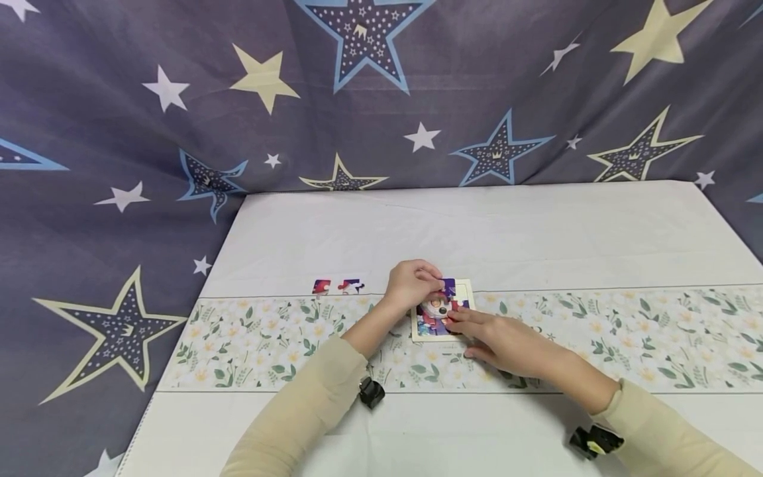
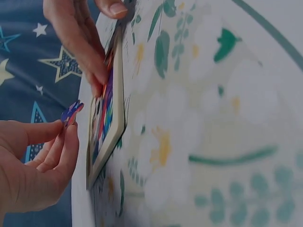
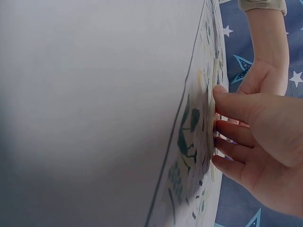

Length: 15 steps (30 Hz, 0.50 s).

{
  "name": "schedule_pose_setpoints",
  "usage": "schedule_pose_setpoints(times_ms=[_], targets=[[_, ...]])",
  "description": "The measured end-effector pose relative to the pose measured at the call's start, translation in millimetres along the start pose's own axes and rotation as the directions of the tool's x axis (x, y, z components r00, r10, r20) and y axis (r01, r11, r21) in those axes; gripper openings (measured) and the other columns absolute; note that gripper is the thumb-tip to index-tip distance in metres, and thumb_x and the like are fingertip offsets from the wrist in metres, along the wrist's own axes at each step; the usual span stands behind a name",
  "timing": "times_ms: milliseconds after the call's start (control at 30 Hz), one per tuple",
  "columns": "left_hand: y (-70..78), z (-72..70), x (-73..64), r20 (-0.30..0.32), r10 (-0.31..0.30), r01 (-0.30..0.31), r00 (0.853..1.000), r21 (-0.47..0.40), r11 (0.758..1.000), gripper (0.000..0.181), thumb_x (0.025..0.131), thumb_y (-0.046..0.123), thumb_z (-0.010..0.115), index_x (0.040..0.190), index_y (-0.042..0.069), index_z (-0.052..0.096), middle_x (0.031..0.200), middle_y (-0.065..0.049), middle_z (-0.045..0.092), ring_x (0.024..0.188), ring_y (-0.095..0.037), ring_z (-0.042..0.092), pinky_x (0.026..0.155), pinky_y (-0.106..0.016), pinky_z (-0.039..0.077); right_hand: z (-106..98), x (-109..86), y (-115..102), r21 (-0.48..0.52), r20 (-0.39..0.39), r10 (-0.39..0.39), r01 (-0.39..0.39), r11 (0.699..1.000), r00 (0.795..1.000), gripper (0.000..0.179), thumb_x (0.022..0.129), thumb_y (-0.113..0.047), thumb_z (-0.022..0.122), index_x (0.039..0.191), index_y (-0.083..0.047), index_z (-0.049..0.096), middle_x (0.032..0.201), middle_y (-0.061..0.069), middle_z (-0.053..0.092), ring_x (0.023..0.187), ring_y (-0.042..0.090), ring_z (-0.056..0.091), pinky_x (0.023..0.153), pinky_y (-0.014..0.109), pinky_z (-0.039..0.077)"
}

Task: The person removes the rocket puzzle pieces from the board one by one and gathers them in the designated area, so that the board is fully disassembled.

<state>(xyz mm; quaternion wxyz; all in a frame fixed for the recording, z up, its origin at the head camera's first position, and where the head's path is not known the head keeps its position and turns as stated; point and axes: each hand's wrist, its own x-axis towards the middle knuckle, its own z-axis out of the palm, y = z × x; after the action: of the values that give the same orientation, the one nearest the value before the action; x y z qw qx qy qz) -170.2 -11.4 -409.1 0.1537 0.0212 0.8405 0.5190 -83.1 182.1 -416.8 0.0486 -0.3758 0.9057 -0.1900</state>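
A small tray puzzle with a pale border (image 1: 429, 338) lies on the table, several picture pieces (image 1: 440, 309) fitted inside it. My left hand (image 1: 412, 286) is over the tray's far left part. Between its thumb and fingers it pinches a purple and red jigsaw piece (image 2: 72, 113), held above the tray in the left wrist view. From the right, my right hand (image 1: 503, 339) reaches over the tray, its fingers extended and fingertips resting at the pieces near the right border. In the right wrist view the right hand (image 3: 272, 142) hides most of the puzzle.
Two loose jigsaw pieces, one mostly red (image 1: 321, 287) and one purple and white (image 1: 351, 286), lie left of the tray. A floral strip (image 1: 602, 331) runs across the white table (image 1: 512, 238). Behind it hangs a dark star-patterned cloth (image 1: 381, 119).
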Motion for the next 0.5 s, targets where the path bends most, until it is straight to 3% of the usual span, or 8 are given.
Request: schedule_pose_setpoints(times_ms=[100, 200, 500], targets=[[-2.8, -7.1, -1.0, -0.009, -0.014, 0.014, 1.000, -0.005, 1.000, 0.010, 0.081, 0.010, 0.074, 0.090, 0.006, 0.072, 0.084, -0.010, 0.076, 0.071, -0.013, 0.071, 0.092, -0.031, 0.053, 1, -0.2, 0, 0.000, -0.001, 0.004, -0.004, 1.000, 1.000, 0.047, 0.088, -0.019, 0.069, 0.133, -0.008, 0.058, 0.143, 0.013, 0.052, 0.129, 0.031, 0.053, 0.095, 0.041, 0.052], [-5.2, -15.6, -2.0, -0.011, -0.037, 0.036, 0.999, -0.034, 0.999, 0.010, 0.081, 0.009, 0.075, 0.090, 0.005, 0.072, 0.085, -0.011, 0.076, 0.068, -0.012, 0.070, 0.096, -0.033, 0.052, 1, -0.1, 0, 0.000, 0.000, 0.004, -0.004, 1.000, 1.000, 0.047, 0.088, -0.020, 0.069, 0.133, -0.009, 0.057, 0.144, 0.012, 0.051, 0.130, 0.031, 0.052, 0.096, 0.041, 0.052], [-11.0, -45.6, -3.7, -0.001, -0.098, 0.096, 0.995, -0.192, 0.977, 0.014, 0.082, 0.002, 0.072, 0.096, -0.002, 0.070, 0.083, -0.014, 0.074, 0.058, -0.006, 0.066, 0.070, -0.027, 0.059, 0, -1.2, 1, 0.022, 0.020, 0.008, -0.008, 1.000, 1.000, 0.047, 0.090, -0.019, 0.066, 0.135, -0.008, 0.055, 0.146, 0.012, 0.049, 0.134, 0.031, 0.048, 0.098, 0.042, 0.050]])
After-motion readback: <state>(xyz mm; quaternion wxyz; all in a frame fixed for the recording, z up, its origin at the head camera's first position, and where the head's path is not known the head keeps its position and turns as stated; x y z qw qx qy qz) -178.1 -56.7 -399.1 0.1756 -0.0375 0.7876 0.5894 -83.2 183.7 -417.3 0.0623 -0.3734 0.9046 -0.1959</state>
